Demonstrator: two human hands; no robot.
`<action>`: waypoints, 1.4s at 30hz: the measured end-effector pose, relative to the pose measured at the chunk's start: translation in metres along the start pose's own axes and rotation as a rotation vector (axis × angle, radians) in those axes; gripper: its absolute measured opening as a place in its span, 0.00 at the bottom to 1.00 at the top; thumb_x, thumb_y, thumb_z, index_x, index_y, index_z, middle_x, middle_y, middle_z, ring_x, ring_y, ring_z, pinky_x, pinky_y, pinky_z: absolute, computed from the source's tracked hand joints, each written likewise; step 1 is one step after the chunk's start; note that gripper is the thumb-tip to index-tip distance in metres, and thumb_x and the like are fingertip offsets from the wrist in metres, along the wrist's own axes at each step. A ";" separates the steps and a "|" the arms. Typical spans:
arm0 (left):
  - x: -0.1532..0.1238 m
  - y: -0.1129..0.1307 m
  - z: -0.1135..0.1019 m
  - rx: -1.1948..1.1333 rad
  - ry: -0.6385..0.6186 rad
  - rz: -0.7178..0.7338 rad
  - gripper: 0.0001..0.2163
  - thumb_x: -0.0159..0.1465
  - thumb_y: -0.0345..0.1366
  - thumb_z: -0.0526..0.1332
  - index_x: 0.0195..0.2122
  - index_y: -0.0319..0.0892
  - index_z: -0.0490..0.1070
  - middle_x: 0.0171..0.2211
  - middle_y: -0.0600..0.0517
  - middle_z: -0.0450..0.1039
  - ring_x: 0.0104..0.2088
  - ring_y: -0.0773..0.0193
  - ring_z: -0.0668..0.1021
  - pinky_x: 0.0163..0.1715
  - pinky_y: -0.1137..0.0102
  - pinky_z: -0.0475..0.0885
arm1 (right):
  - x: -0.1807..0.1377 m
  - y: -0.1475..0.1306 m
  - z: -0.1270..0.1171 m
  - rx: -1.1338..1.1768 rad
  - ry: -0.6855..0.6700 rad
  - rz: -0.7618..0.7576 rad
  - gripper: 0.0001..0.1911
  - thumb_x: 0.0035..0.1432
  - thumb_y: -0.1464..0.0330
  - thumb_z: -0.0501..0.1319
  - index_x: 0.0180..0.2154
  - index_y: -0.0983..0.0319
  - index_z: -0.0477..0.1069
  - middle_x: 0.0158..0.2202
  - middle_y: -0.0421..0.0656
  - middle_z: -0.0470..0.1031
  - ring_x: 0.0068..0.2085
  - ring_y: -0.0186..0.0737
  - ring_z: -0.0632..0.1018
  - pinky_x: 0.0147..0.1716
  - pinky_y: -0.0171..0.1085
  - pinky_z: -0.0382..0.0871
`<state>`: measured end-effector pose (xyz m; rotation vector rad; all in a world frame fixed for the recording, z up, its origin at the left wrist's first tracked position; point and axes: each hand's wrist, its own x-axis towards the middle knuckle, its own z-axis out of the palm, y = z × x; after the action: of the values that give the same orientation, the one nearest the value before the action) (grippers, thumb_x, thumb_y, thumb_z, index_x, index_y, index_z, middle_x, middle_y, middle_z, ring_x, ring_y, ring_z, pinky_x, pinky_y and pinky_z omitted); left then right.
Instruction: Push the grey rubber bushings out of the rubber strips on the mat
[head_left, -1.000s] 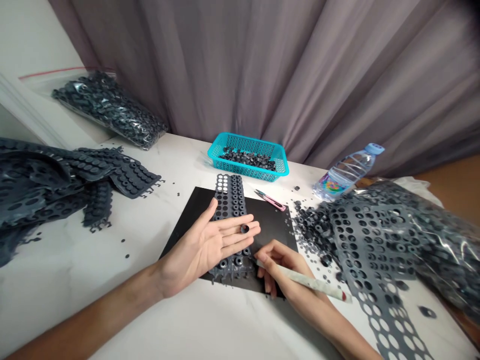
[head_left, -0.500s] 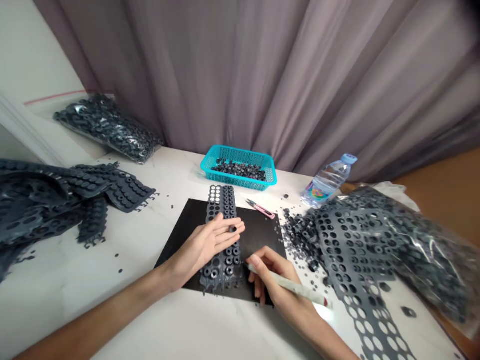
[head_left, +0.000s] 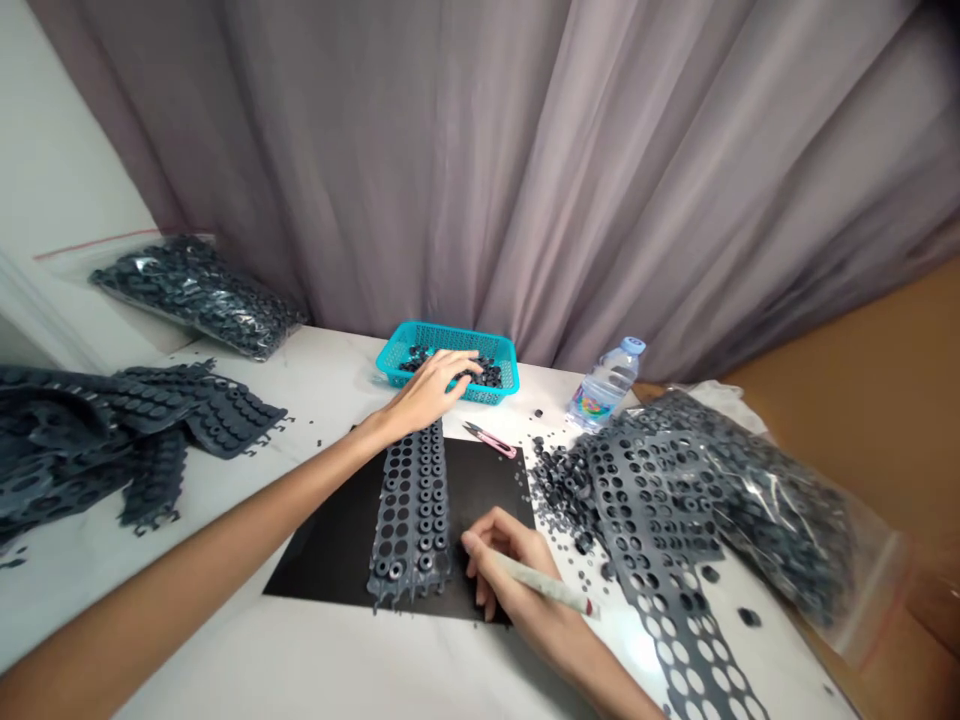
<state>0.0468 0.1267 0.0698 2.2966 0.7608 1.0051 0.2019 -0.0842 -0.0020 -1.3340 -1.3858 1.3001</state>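
My left hand [head_left: 435, 388] reaches palm down over the turquoise basket [head_left: 512, 375], its fingers stretched and spread above the small black rubber rings [head_left: 491, 373] inside. No ring shows between these fingers; the palm side is hidden. A slim whitish pen-like tool [head_left: 551, 586] with a dark red end is gripped in my right hand [head_left: 517, 565], which rests low over the black mat [head_left: 487, 485]. The tool's tip is hidden by the fingers. Left of it lies a black moulded rubber sheet [head_left: 405, 510], with empty round holes and several rings still in it.
Pink-handled snips [head_left: 491, 440] lie behind the mat. To the right are a pile of loose rings [head_left: 566, 480], a punched-out sheet [head_left: 637, 520], a water bottle [head_left: 606, 388] and a filled bag [head_left: 795, 530]. More sheets [head_left: 165, 410] and another filled bag [head_left: 199, 295] occupy the left.
My left hand has gone from palm up over the sheet, a ring on its fingers, to palm down over the basket. My right hand keeps the tool. The view has shifted.
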 end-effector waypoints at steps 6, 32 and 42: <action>-0.134 0.038 -0.003 0.059 -0.236 -0.069 0.07 0.74 0.40 0.57 0.46 0.44 0.71 0.41 0.51 0.73 0.40 0.61 0.76 0.44 0.65 0.71 | -0.003 -0.002 0.000 -0.024 0.020 0.003 0.12 0.68 0.58 0.60 0.38 0.61 0.70 0.24 0.36 0.71 0.22 0.33 0.73 0.21 0.31 0.68; -0.181 0.039 0.000 0.114 -0.431 0.030 0.09 0.74 0.36 0.57 0.52 0.45 0.71 0.49 0.48 0.75 0.50 0.55 0.75 0.55 0.62 0.66 | -0.015 -0.009 0.018 -0.076 -0.054 0.069 0.07 0.68 0.65 0.61 0.37 0.60 0.70 0.27 0.39 0.76 0.24 0.35 0.75 0.26 0.34 0.68; -0.182 0.039 -0.001 0.172 -0.450 0.052 0.08 0.75 0.35 0.57 0.52 0.43 0.69 0.48 0.49 0.73 0.49 0.58 0.74 0.54 0.63 0.66 | -0.014 -0.002 0.019 -0.059 -0.049 0.040 0.03 0.66 0.70 0.61 0.37 0.60 0.69 0.26 0.37 0.76 0.23 0.34 0.74 0.25 0.32 0.68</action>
<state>-0.0457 -0.0218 0.0075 2.5682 0.6183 0.4233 0.1847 -0.1001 -0.0019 -1.3837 -1.4474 1.3357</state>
